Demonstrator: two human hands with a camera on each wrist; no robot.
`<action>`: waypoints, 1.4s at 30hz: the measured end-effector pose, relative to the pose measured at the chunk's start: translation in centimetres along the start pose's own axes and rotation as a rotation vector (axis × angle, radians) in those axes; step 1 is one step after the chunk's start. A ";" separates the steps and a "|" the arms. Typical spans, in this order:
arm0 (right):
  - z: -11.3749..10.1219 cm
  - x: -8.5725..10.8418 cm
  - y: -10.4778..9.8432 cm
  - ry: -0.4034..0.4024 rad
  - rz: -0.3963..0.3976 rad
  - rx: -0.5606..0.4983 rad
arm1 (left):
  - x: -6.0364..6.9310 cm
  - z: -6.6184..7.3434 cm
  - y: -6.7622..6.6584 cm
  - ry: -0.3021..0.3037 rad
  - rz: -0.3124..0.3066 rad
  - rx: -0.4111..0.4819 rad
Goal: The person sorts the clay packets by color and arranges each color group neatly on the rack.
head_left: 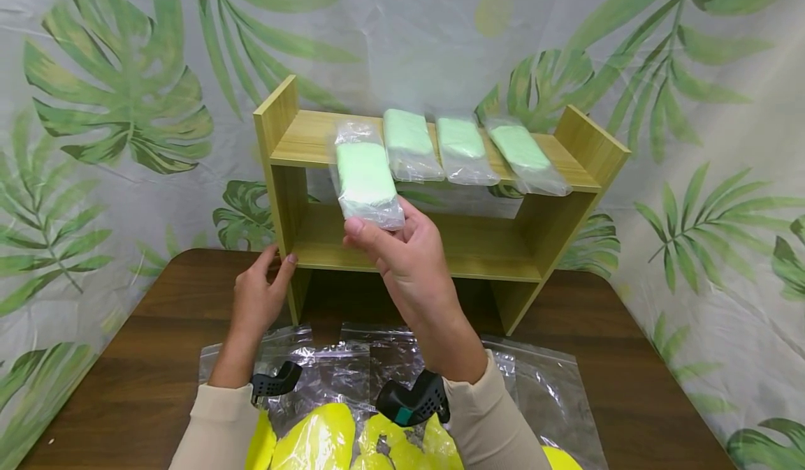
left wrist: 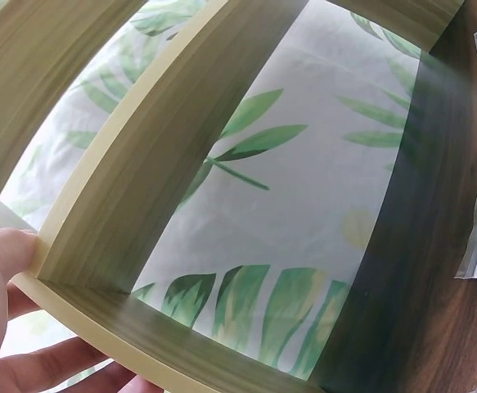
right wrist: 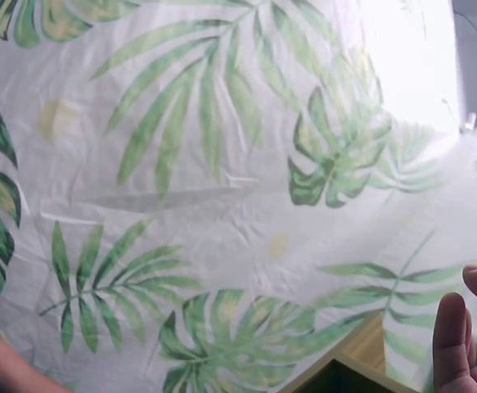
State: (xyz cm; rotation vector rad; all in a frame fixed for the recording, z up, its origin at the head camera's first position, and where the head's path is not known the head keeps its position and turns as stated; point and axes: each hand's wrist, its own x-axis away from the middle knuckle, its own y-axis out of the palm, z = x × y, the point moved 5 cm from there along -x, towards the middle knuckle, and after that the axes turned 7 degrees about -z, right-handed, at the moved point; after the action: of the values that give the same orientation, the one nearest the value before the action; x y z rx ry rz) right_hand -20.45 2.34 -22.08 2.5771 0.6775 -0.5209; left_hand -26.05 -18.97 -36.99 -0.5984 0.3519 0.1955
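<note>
By the top board (head_left: 308,138), left part, we see the right hand (head_left: 411,267) pinching the near end of a wrapped green packet (head_left: 365,170), long axis pointing away, left of 3 other packets (head_left: 405,135); left hand (head_left: 259,292) grips the shelf (head_left: 415,246) side.

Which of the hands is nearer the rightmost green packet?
Right. In head view, the right hand is below and left of that rightmost packet, holding another packet; left hand is farther left, gripping the shelf's side panel.

Plastic-wrapped green pack (head_left: 366,173) is tilted, low end pinched in my right hand (head_left: 418,271), near top of upright wooden shelf (head_left: 478,246). My left hand (head_left: 259,294) grips shelf's side.
</note>
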 end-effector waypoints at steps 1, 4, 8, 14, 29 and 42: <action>0.0 0.0 0.0 -0.005 0.000 -0.002 | 0.0 0.0 0.0 0.000 -0.001 -0.001; -0.1 -0.2 0.0 -0.018 0.002 -0.007 | 0.0 0.0 0.0 0.001 -0.002 -0.004; -0.1 -0.4 0.1 -0.033 0.001 -0.022 | 0.0 0.0 0.0 0.006 0.001 -0.007; 0.1 -0.7 0.1 -0.026 0.011 -0.035 | 0.0 0.0 0.0 0.012 0.003 -0.001; 0.6 -2.6 0.0 -0.001 0.046 -0.009 | 0.0 -0.1 0.0 0.014 0.016 0.005; 1.2 -2.8 -0.9 0.078 0.102 0.063 | -0.1 -0.1 0.0 0.018 0.008 0.004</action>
State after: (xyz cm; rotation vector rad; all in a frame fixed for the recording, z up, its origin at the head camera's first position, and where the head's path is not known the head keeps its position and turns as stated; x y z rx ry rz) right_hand -23.46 1.45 -22.10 2.6863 0.5602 -0.4172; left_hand -26.16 -19.04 -37.04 -0.5956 0.3719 0.1975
